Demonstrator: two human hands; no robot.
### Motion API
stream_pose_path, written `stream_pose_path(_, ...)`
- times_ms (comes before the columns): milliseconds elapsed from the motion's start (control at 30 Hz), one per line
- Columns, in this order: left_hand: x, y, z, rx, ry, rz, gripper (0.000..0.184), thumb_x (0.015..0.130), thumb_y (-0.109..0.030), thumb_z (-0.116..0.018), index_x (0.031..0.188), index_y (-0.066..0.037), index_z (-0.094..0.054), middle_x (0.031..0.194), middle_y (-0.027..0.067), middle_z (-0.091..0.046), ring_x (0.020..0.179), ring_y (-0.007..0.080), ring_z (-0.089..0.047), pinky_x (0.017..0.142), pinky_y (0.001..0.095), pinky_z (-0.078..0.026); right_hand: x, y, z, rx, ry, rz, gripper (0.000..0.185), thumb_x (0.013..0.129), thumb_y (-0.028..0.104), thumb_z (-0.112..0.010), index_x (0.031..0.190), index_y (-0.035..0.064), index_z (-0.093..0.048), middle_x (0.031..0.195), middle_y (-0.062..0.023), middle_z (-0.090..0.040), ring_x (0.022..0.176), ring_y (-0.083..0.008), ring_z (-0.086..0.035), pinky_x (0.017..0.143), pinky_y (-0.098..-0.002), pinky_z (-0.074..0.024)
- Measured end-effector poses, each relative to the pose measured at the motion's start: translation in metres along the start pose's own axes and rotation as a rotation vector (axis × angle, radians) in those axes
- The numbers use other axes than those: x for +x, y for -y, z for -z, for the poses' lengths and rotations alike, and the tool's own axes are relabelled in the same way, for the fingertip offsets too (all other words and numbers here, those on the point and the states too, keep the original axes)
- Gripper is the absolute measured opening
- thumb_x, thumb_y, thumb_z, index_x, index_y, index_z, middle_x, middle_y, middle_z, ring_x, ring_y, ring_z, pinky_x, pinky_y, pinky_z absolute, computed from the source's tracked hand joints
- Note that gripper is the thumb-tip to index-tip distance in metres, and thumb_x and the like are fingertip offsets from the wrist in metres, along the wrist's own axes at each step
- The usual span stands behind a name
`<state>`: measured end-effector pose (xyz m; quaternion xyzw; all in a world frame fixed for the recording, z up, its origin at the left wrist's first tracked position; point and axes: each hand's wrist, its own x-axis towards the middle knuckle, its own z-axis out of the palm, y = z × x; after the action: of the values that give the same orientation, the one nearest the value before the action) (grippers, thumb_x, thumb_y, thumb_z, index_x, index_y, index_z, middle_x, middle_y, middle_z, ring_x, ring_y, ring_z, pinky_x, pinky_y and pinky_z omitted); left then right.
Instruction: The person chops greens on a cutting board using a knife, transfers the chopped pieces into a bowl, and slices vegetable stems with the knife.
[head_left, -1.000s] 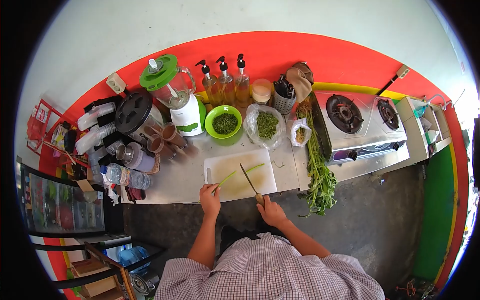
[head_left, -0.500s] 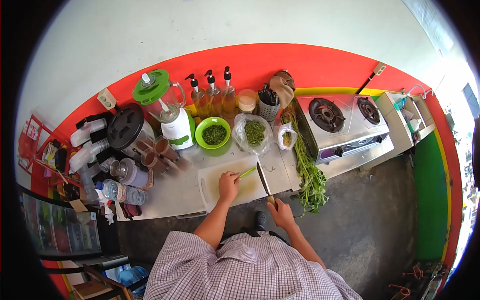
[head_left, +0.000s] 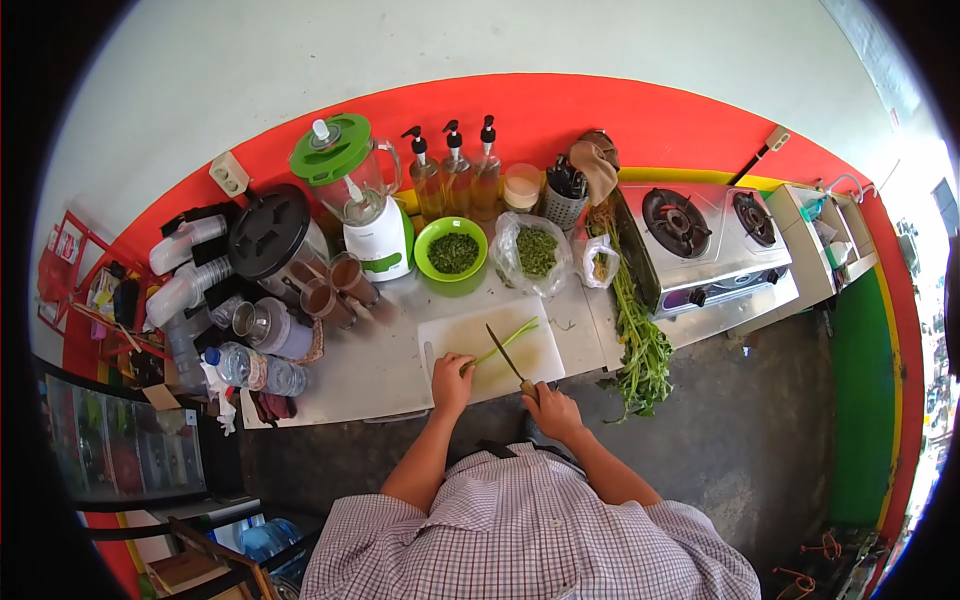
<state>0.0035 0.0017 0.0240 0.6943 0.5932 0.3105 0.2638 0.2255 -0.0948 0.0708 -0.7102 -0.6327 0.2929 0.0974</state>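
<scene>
A white cutting board (head_left: 545,355) lies near the counter's front edge. My left hand (head_left: 452,380) is closed on one end of a green celery stalk (head_left: 522,330), which slants up to the right across the board. In my right hand (head_left: 553,408) is the wooden handle of a knife (head_left: 506,352), its dark blade pointing up and left over the stalk. Whether the blade touches the stalk I cannot tell. Behind the board stand a green bowl (head_left: 483,274) of chopped greens and a clear plastic bag (head_left: 503,262) with more chopped greens.
Leafy celery stalks (head_left: 640,355) hang over the counter edge beside the gas stove (head_left: 690,265). At the back are a blender (head_left: 375,240), several pump bottles (head_left: 457,185) and a utensil holder (head_left: 562,208). Brown cups (head_left: 325,303) and a water bottle (head_left: 260,372) crowd the left.
The knife has swung from the board's right edge to over the stalk, its tip now pointing left. My left hand has shifted toward the board's left front. The whole view has shifted slightly.
</scene>
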Motion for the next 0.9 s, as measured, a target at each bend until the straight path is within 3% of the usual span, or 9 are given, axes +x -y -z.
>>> stream_pose_path(367, 0.006, 0.020, 0.002, -0.149, 0.091, 0.076, 0.016, 0.082, -0.004, -0.074, 0.097, -0.006, -0.076, 0.092, 0.0107, -0.065, 0.091, 0.0288, -0.061, 0.084, 0.0401, -0.052, -0.014, 0.000, -0.004, -0.087, 0.047, -0.028, 0.040, 0.101, 0.044, -0.052, 0.112, 0.0057, -0.051, 0.082, -0.0275, -0.069, 0.076, -0.0502, -0.066, 0.069, -0.0607, -0.0519)
stream_pose_path(600, 0.005, 0.031, 0.008, -0.222, 0.069, -0.017, 0.016, 0.080, -0.002, -0.075, 0.096, -0.004, -0.074, 0.090, 0.0096, -0.065, 0.084, 0.0237, -0.060, 0.078, 0.0350, -0.052, -0.014, 0.004, -0.003, -0.091, 0.088, -0.023, 0.041, 0.102, 0.044, -0.051, 0.110, 0.0049, -0.046, 0.082, -0.0283, -0.069, 0.075, -0.0507, -0.066, 0.069, -0.0619, -0.0523)
stream_pose_path(900, 0.004, 0.030, 0.010, -0.223, 0.095, -0.029, 0.013, 0.081, -0.003, -0.074, 0.094, -0.002, -0.071, 0.088, 0.0096, -0.063, 0.087, 0.0262, -0.059, 0.080, 0.0373, -0.052, 0.000, 0.013, -0.018, -0.252, 0.217, -0.089, 0.045, 0.102, 0.046, -0.050, 0.114, 0.0029, -0.046, 0.087, -0.0236, -0.072, 0.080, -0.0431, -0.072, 0.071, -0.0541, -0.0568)
